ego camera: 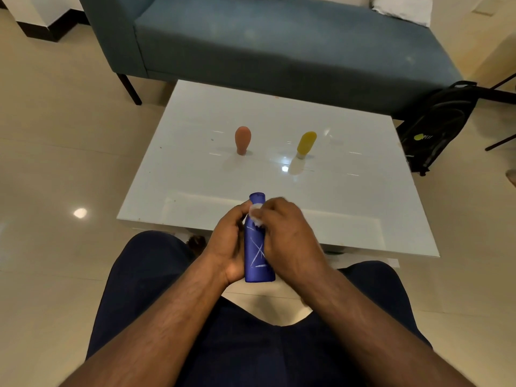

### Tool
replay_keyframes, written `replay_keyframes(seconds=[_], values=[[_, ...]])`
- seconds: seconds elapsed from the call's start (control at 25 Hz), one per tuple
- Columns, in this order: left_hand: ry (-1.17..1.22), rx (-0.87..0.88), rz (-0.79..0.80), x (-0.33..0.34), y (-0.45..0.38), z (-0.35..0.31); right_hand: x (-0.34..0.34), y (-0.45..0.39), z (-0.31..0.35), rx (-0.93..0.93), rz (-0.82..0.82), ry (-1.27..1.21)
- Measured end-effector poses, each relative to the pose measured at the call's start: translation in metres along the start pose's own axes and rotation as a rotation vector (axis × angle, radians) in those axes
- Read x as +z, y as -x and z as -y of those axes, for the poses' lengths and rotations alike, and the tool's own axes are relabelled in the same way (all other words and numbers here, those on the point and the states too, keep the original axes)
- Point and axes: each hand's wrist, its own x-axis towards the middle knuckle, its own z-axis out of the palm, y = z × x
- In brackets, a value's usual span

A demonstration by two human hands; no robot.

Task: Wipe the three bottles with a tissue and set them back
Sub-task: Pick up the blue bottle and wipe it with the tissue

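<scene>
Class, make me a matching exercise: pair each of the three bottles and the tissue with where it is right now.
Things:
1. blue bottle
2. orange bottle
3. yellow bottle
4. tissue

Places:
A. on the table, right of its neighbour
B. pressed on a bottle by the right hand
C. on the table, left of its neighbour
D. gripped in the left hand

Pairs: 1-D, 2-C, 3-A, 4-B

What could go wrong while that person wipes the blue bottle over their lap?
The blue bottle is held in the air by the left hand alone while the right hand rubs the tissue near its cap; a hard rub might loosen that grip. Setting it back, an arm could knock over the orange bottle or yellow bottle, which stand on narrow caps on the glossy table.
</scene>
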Motion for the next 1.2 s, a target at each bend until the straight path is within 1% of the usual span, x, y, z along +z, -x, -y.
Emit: replay_keyframes(seconds=[0.08, 0.12, 0.16, 0.2, 0.28, 0.32, 0.4, 0.48, 0.52, 0.56, 0.64, 0.68, 0.72, 0.8, 0.84, 0.96, 1.0, 1.12, 1.16, 1.2], values=[[0.009, -0.008, -0.016, -0.001, -0.001, -0.002, 0.004, 0.017, 0.004, -0.206, 0.097, 0.165], [0.016, -0.015, -0.023, -0.002, -0.002, -0.002, 0.003, 0.022, 0.001, -0.264, 0.118, 0.190], [0.020, -0.019, -0.018, -0.002, -0.001, -0.002, 0.001, 0.020, -0.004, -0.268, 0.116, 0.184], [0.023, -0.019, -0.007, -0.001, 0.001, -0.001, -0.001, 0.013, -0.009, -0.242, 0.081, 0.161], [0.025, -0.005, -0.010, 0.000, 0.001, 0.000, -0.003, -0.002, -0.010, -0.126, -0.026, 0.094], [0.030, -0.003, -0.011, 0.000, 0.001, 0.000, -0.001, -0.004, -0.007, -0.101, -0.031, 0.104], [0.048, -0.017, -0.012, 0.000, 0.001, -0.003, 0.004, 0.005, -0.001, -0.176, 0.030, 0.154], [0.030, -0.010, -0.053, -0.003, -0.001, -0.004, 0.004, 0.022, -0.002, -0.280, 0.105, 0.161], [0.018, -0.009, -0.058, -0.003, -0.001, -0.004, 0.003, 0.021, -0.007, -0.290, 0.096, 0.143], [0.019, -0.012, -0.049, -0.003, -0.001, -0.003, 0.002, 0.014, -0.012, -0.249, 0.055, 0.107], [0.049, -0.019, -0.018, -0.001, -0.001, 0.000, 0.000, 0.001, -0.012, -0.068, -0.046, 0.001], [0.061, -0.025, -0.003, -0.001, -0.001, 0.001, 0.001, -0.002, -0.010, -0.022, -0.062, -0.019], [0.070, -0.037, 0.009, 0.000, 0.000, 0.001, 0.003, -0.002, -0.007, -0.037, -0.056, -0.007], [0.076, -0.053, 0.029, 0.000, 0.001, 0.000, 0.003, 0.004, -0.009, -0.178, -0.015, 0.058], [0.066, -0.044, 0.034, 0.000, 0.002, 0.000, 0.000, 0.003, -0.014, -0.200, -0.029, 0.052], [0.037, -0.006, 0.043, 0.001, 0.002, 0.001, -0.008, -0.010, -0.015, -0.033, -0.120, -0.025], [0.046, -0.013, 0.052, 0.001, 0.001, 0.001, -0.006, -0.009, -0.011, -0.037, -0.128, -0.012], [0.058, -0.037, 0.034, -0.003, -0.002, -0.001, -0.001, 0.002, -0.011, -0.198, -0.047, 0.038], [0.048, -0.032, 0.035, -0.003, -0.003, -0.001, -0.004, -0.003, -0.017, -0.179, -0.053, 0.023], [0.036, -0.022, 0.037, -0.003, -0.002, 0.000, -0.007, -0.009, -0.021, -0.118, -0.086, -0.011]])
